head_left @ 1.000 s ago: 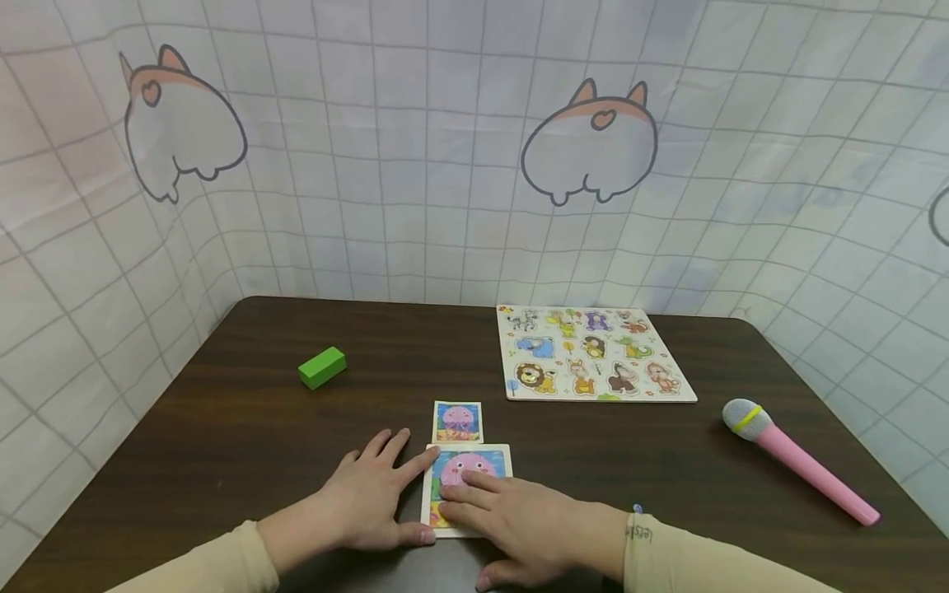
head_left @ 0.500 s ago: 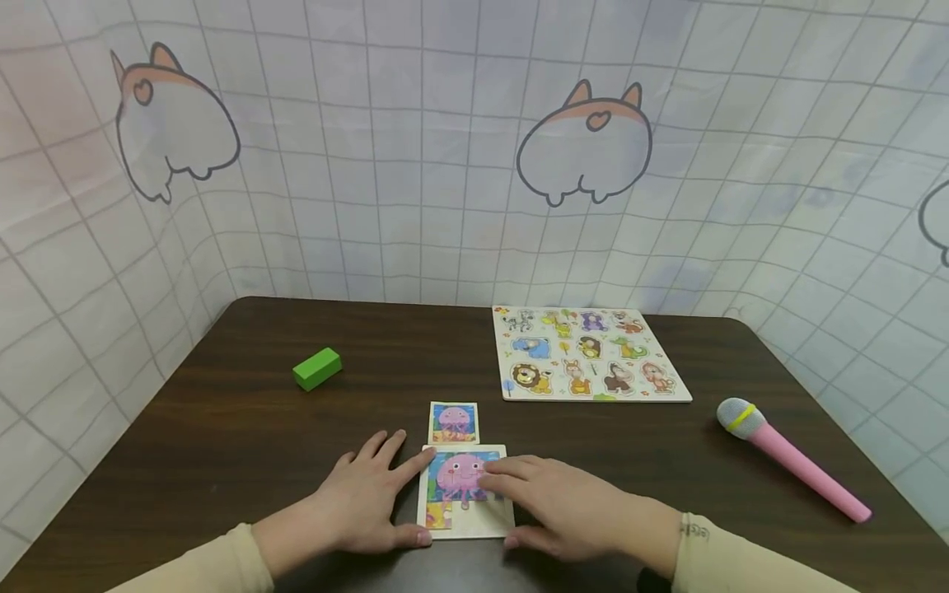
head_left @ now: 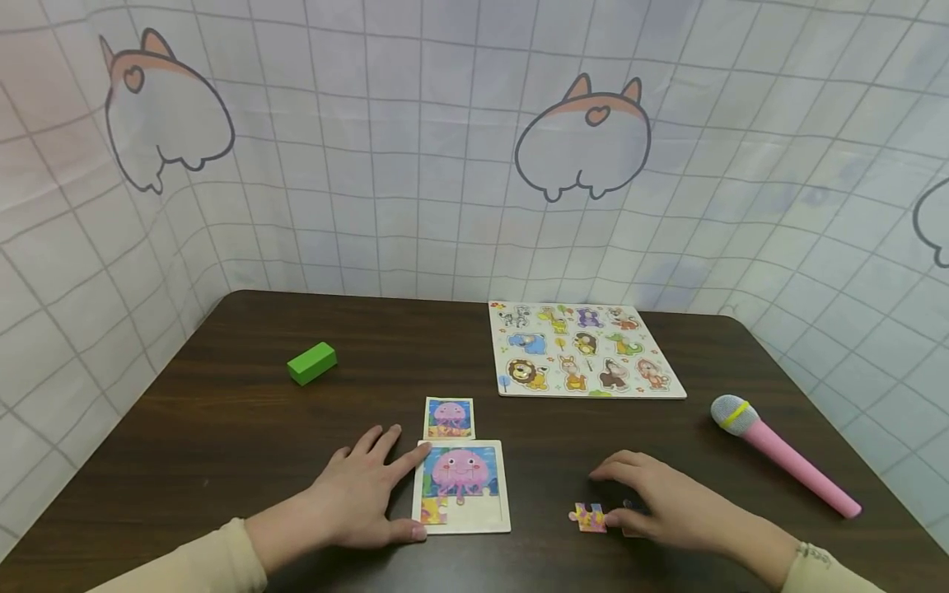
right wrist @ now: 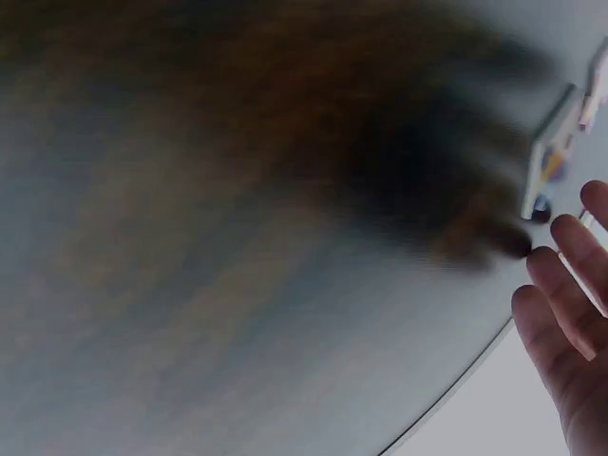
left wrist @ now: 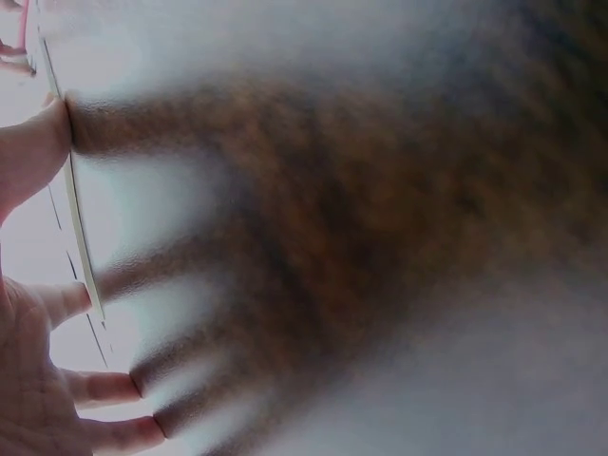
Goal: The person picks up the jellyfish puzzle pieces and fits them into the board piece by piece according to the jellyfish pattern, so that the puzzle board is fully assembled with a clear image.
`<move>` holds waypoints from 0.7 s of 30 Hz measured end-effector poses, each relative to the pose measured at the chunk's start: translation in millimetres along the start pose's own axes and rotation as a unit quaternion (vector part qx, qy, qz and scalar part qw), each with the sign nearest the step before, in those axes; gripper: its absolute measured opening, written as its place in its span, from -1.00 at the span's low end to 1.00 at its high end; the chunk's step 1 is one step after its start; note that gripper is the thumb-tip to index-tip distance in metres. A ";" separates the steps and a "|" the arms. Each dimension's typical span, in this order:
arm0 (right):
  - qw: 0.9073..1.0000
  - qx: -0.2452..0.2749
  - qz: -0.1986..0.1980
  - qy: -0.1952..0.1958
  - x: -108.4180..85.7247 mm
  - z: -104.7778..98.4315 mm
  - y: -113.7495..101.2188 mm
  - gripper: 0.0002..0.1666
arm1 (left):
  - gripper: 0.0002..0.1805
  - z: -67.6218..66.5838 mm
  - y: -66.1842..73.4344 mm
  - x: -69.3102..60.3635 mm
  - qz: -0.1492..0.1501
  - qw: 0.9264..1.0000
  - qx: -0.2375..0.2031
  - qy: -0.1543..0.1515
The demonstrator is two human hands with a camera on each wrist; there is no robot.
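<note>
A jigsaw puzzle board with a pink jellyfish picture lies near the table's front. Its top part and lower-left corner are filled; bare wood shows at the lower right. My left hand rests at the board's left edge, fingers spread, index finger and thumb touching the rim. To the right, my right hand hovers low over loose puzzle pieces, its thumb and fingers apart. One yellow-and-pink puzzle piece lies at the thumb tip. Another is mostly hidden under the hand. In the right wrist view the fingers look loosely extended.
A small jellyfish picture card lies directly behind the board. A green block sits at the left. An animal puzzle board lies at the back right. A pink toy microphone lies on the right of the dark table.
My right hand has lifted off the puzzle board and moved right to the loose puzzle pieces, uncovering the picture. My left hand has kept its place at the board's edge.
</note>
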State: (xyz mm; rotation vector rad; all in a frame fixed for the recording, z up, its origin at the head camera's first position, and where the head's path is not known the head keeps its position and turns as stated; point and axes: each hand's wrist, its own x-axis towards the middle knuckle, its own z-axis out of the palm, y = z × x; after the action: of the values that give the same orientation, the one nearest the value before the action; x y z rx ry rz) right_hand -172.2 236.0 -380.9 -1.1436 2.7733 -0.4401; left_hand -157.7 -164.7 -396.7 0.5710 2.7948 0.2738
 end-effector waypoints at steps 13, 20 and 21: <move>0.999 0.002 -0.015 0.041 4.7 13.6 -1.8 -0.75 | 0.11 -1.3 0.9 1.7 -0.007 1.000 0.005 -0.009; 0.998 0.031 -0.035 0.053 7.7 16.0 -5.6 -0.73 | 0.11 -1.1 0.6 2.2 -0.007 1.000 0.006 -0.011; 0.997 0.037 -0.040 0.054 8.2 15.8 -6.7 -0.71 | 0.11 -1.3 0.6 2.2 -0.008 1.000 0.006 -0.012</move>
State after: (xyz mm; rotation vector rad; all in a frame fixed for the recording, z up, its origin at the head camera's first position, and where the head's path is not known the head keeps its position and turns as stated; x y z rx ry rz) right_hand -170.3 222.2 -393.9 -1.2527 2.7815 -0.6261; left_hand -159.8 -163.4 -395.8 0.5504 2.7786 0.2460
